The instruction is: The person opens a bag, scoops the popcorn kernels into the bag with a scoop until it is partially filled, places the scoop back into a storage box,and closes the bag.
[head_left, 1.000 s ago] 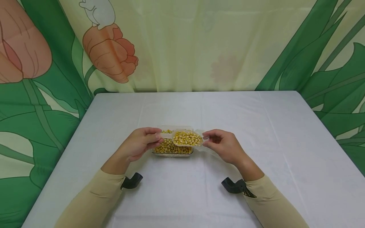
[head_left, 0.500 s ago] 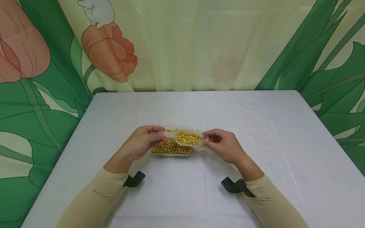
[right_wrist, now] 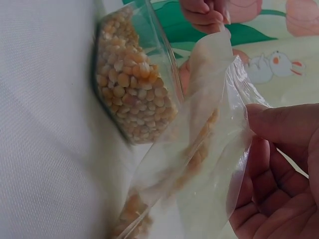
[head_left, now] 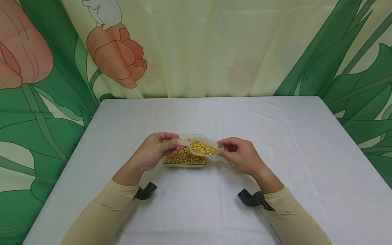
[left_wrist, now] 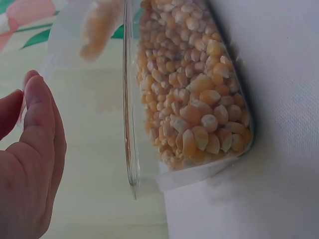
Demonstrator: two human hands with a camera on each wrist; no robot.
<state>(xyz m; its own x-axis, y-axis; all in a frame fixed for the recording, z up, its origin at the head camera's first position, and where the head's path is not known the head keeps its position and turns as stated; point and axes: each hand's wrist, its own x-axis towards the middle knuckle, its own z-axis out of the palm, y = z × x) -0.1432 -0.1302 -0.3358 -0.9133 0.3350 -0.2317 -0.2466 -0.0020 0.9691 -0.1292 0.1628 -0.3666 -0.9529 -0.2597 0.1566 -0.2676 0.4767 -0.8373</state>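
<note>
The scoop points right, its long axis roughly along the long side of the clear container, though the bowl end slants a little toward the container's near side; it is held above the container, the bowl over the right part and the tip reaching past the right end into the mouth of a bag. The scoop looks whitish and translucent, with a slim handle and a rounded bowl bearing yellow and pale kernels; the left hand pinches the handle; the right hand, to the right of the container, pinches the bag's edge between thumb and fingers. The bag is thin, glossy, creased plastic with some kernels low inside; the container is rectangular with rounded corners, full of smooth golden corn, and rests on a white, finely woven cloth.
</note>
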